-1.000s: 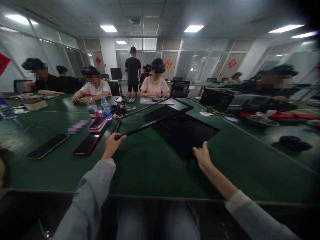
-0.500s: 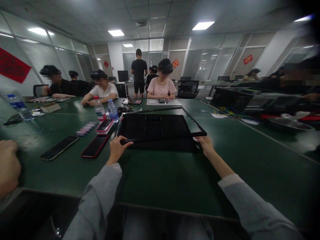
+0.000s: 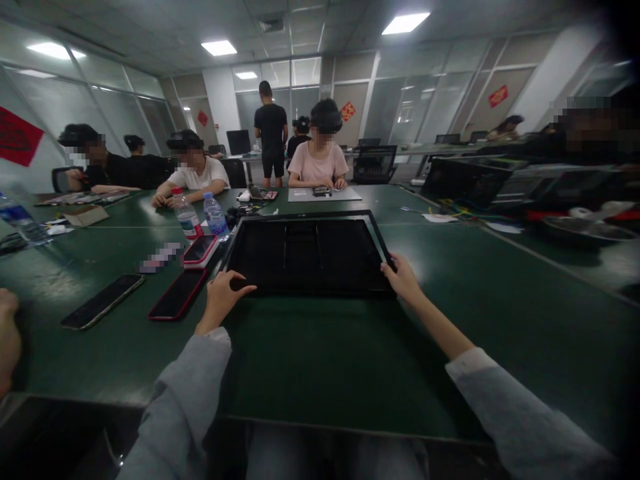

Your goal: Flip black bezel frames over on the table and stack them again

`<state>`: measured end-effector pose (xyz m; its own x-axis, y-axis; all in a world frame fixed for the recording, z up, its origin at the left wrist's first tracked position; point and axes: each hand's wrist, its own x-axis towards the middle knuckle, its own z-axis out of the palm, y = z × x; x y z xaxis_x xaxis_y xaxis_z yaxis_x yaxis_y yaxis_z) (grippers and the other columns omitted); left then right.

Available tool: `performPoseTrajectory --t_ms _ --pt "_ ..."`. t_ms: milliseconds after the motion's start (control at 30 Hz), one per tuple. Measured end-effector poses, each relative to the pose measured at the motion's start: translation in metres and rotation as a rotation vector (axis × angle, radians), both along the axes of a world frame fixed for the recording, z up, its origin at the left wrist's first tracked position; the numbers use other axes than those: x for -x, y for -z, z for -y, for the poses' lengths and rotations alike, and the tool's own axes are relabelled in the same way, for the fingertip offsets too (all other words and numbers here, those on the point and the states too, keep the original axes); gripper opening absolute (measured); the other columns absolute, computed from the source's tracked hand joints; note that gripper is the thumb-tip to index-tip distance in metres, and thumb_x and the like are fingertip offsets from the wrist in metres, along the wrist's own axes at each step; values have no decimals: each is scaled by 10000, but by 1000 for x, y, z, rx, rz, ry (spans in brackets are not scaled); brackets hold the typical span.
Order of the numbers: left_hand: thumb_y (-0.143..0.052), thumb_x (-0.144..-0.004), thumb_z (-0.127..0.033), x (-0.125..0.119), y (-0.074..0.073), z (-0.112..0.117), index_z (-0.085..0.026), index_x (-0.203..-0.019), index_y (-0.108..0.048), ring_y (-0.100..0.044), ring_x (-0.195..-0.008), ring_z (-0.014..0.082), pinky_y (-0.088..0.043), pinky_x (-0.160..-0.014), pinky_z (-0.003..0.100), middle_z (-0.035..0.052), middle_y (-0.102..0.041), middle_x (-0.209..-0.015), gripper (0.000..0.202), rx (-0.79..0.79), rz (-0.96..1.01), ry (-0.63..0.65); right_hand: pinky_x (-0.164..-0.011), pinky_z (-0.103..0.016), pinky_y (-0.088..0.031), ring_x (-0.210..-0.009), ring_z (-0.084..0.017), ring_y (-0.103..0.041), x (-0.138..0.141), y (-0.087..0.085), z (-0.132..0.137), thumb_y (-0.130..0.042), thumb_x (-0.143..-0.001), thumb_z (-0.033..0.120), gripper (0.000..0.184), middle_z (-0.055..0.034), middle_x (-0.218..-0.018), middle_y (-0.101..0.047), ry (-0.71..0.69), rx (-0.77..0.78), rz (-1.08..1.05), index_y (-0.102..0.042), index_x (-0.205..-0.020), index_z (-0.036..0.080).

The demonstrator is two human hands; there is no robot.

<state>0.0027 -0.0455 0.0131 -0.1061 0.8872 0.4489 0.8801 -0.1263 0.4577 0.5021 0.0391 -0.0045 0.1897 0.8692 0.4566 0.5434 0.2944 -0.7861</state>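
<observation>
A flat black panel with a thin black frame [image 3: 307, 257] lies on the green table [image 3: 320, 347] in front of me. My left hand [image 3: 220, 300] grips the frame's near left corner, thumb laid along the front edge. My right hand [image 3: 400, 280] is closed on the near right corner. The frame sits down on the panel, its edges lined up with it.
Left of the panel lie a red-cased phone [image 3: 177, 295], a black phone [image 3: 103, 301] and a pink-cased phone [image 3: 199, 250]. Two water bottles [image 3: 187, 217] stand behind them. Several people sit round the table; another person's hand [image 3: 7, 333] shows at the far left. Black equipment fills the right side.
The frame was lifted and skewed one second ago; it has come down flat onto the panel. Both my hands followed it down and stay on its near corners.
</observation>
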Motion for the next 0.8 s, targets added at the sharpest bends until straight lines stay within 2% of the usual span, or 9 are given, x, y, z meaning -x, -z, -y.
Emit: performPoseTrajectory --t_ms 100,267,467,667,800 --pt "-789 -733 -583 2 2 0 -255 -910 -687 -626 -1044 268 -441 -950 429 44 -712 -1022 386 43 -27 17 -1003 -497 -478 -1046 -288 -628 3 1 4 -535 -862 432 445 -127 -1072 -678 44 -59 84 -600 -1229 188" --pt "-794 -722 -592 -2 4 2 -249 -893 -679 -612 -1070 283 -433 -948 452 49 -704 -1031 401 79 -56 38 -1071 -529 -422 -1149 -319 -562 2 4 7 -473 -873 379 440 -174 -1162 -629 110 -135 226 -621 -1226 162" --pt "-795 -724 -586 0 5 0 -247 -893 -684 -607 -1056 272 -457 -920 421 52 -701 -1029 395 85 -45 60 -1091 -535 -404 -1160 -320 -538 3 15 2 -461 -872 342 450 -174 -1162 -616 120 -133 275 -622 -1250 161" --pt "-787 -716 -618 3 8 -3 -238 -887 -686 -616 -1017 262 -476 -908 401 60 -702 -1007 430 54 -44 97 -1067 -524 -438 -1149 -323 -563 -2 25 -7 -465 -867 372 502 -203 -1171 -617 118 -94 278 -621 -1263 105" --pt "-775 -725 -626 4 11 -4 -228 -888 -692 -626 -956 248 -487 -880 390 60 -701 -969 438 11 -50 134 -1061 -525 -449 -1155 -319 -587 -5 31 -12 -482 -861 406 514 -200 -1192 -641 98 -62 236 -631 -1254 109"
